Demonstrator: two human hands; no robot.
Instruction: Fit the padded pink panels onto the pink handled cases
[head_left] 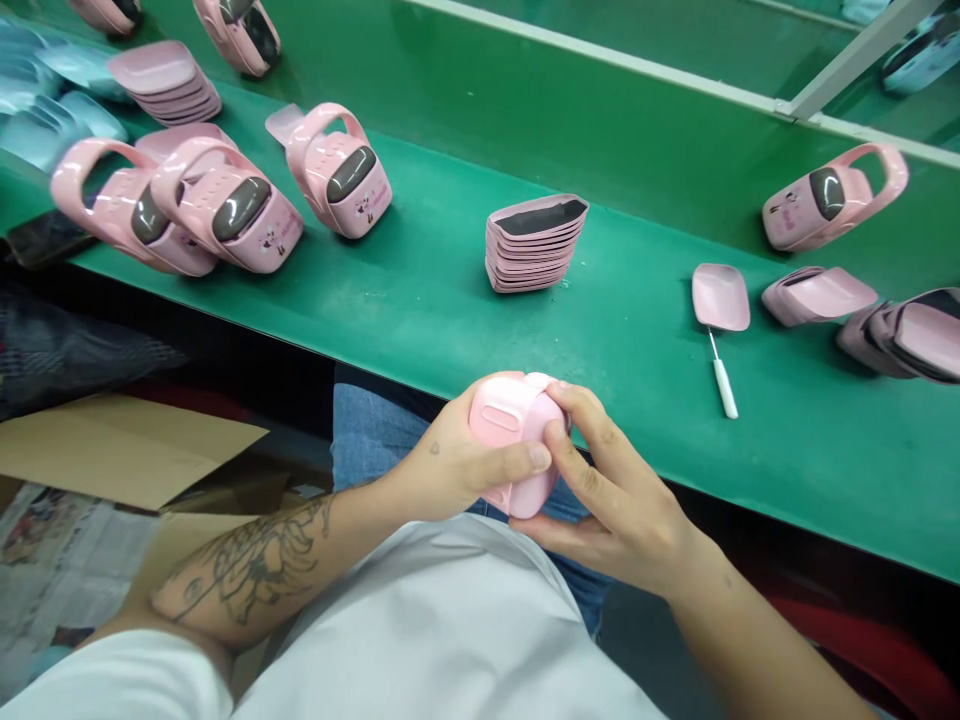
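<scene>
Just in front of the bench edge, above my lap, both hands hold a rounded pink plastic case [517,425]. My left hand [457,455] is wrapped round its left side, thumb lying across the front. On the right side, my right hand [607,480] grips it with the fingertips on top and the thumb beneath. The underside and far side of the case are hidden. Beyond it on the bench stands a stack of pink shells with dark insides [536,245].
On the green bench [420,310], several pink handled cases with dark windows [337,170] stand at left, near stacked pink covers [161,80] and blue parts [60,110]. At right are a single pink cover [721,297], a white-handled screwdriver [724,385] and more shells [817,295]. Cardboard [127,450] lies lower left.
</scene>
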